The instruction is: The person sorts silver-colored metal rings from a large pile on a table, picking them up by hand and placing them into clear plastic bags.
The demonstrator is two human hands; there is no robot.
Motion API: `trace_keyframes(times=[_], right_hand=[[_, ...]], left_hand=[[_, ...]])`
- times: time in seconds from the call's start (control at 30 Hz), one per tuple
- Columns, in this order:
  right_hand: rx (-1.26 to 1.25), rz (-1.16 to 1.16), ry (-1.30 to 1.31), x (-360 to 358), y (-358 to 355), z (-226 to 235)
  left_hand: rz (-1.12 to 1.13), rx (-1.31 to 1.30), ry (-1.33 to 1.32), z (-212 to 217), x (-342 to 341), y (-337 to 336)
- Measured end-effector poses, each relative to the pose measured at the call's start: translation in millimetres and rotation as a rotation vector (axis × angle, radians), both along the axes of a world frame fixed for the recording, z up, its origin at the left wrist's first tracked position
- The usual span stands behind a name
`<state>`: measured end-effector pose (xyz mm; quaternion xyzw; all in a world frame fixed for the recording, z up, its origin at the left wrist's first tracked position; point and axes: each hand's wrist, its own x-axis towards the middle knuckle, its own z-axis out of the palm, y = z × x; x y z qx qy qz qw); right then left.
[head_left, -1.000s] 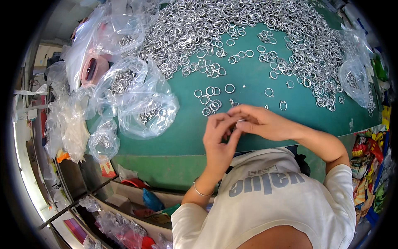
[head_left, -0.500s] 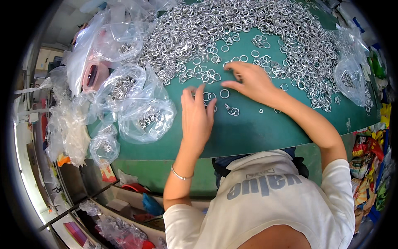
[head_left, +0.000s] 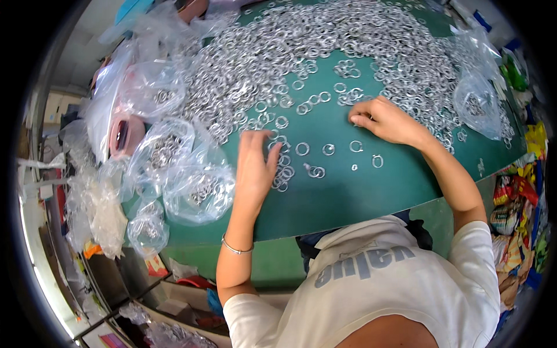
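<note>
Many silver metal rings (head_left: 328, 35) lie heaped in an arc on a green tabletop (head_left: 348, 203). My left hand (head_left: 253, 165) rests by a small cluster of rings (head_left: 284, 174), its thumb apart from its fingers and partly over the rings. My right hand (head_left: 390, 120) is to the right, above the table beside some loose rings (head_left: 350, 96). Its thumb and index finger are pinched together; whatever may be between them is hidden. Between my hands lie single rings, including a plain ring (head_left: 302, 149), a ring with a small piece attached (head_left: 355, 147) and a tiny silver piece (head_left: 354, 167).
Clear plastic bags (head_left: 200, 188) holding rings crowd the table's left side, near a pink container (head_left: 126, 136). Another bag (head_left: 478, 110) with rings lies at the right edge. Below the left edge are open drawers (head_left: 174, 293); colourful packets (head_left: 507, 197) are stacked at right.
My right hand has moved right, away from the middle rings, and its fingers have closed together. My left hand has shifted slightly left, showing more of the ring cluster. The whole view has shifted slightly.
</note>
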<state>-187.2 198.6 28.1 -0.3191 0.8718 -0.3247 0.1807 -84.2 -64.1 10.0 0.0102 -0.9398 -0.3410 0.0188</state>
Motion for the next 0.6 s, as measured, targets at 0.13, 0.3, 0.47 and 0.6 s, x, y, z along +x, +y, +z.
trace_keyframes(times=[0.13, 0.3, 0.47, 0.6], right_hand=[[-0.197, -0.273, 0.475, -16.4, 40.1, -17.6], [0.111, -0.453, 0.367, -7.1, 72.7, 0.8], [0.437, -0.237, 0.551, 10.9, 39.1, -22.6], [0.278, -0.021, 0.487, 54.0, 19.6, -18.8]], left_hand=[[-0.043, -0.175, 0.165, -13.7, 9.1, 17.7], [-0.127, -0.069, 0.103, -8.6, 17.2, 37.0], [-0.14, -0.124, 0.289, -2.3, -33.1, 55.9], [-0.134, -0.172, 0.317, -22.2, -78.5, 66.3]])
